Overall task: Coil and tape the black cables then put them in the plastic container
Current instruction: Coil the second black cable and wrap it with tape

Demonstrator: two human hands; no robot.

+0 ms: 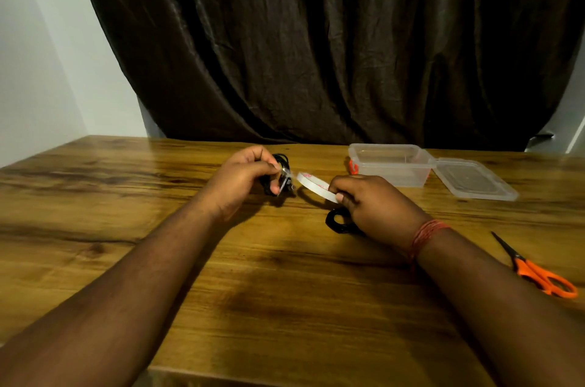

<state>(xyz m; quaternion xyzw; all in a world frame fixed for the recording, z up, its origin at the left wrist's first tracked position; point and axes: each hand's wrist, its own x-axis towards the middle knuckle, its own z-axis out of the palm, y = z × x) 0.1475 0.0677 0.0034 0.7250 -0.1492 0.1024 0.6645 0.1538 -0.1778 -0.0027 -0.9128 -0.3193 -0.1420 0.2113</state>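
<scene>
The left hand (242, 179) has its grip curled round a small black cable coil (280, 176) above the counter (126, 212); the right hand (375, 206) pinches a white tape roll (316, 186); a second black coil (338, 221) lies beneath it; the clear container (391, 165) stands open nearby.

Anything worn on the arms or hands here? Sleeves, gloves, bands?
Both forearms are bare up to the frame edge: no sleeves or gloves in view. The right wrist carries a red-orange thread band, wound in several turns. The left hand and right hand show no rings or watch that I can make out.
</scene>
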